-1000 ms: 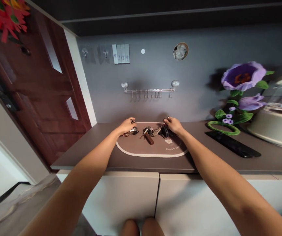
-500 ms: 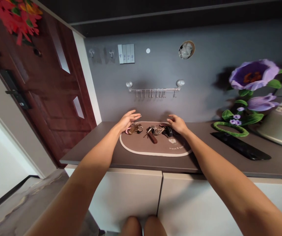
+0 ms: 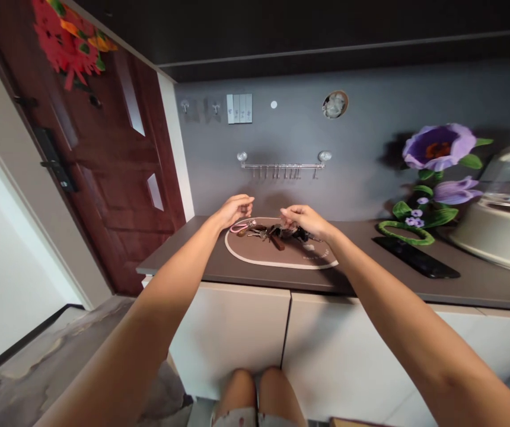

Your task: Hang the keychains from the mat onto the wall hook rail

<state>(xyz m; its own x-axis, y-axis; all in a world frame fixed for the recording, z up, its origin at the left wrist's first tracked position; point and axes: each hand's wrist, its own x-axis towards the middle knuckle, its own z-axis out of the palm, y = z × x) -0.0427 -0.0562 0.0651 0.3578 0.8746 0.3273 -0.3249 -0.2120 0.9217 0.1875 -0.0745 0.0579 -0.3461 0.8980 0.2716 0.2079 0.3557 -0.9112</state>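
Observation:
An oval brown mat [image 3: 277, 256] lies on the dark countertop [image 3: 362, 279] and carries several bunches of keys [image 3: 277, 232]. One bunch has a pink loop [image 3: 238, 227], another a brown tag. My left hand [image 3: 236, 209] hovers just above the pink-looped bunch, fingers loosely curled and holding nothing. My right hand [image 3: 302, 217] is over the middle keys, thumb and fingers pinched together; what they hold, if anything, is hidden. A rail of hooks [image 3: 281, 168] is fixed to the grey wall above the mat.
A dark red door [image 3: 117, 172] stands to the left. On the counter to the right lie a black flat device [image 3: 415, 257], a purple artificial flower [image 3: 437, 148] and a large lidded appliance [image 3: 499, 219]. White cabinet doors [image 3: 290, 350] are below the counter.
My left hand let go of the pink-looped keys and rose above them. My right hand lifted from the black fob and moved left, closing into a pinch. The view shifted left.

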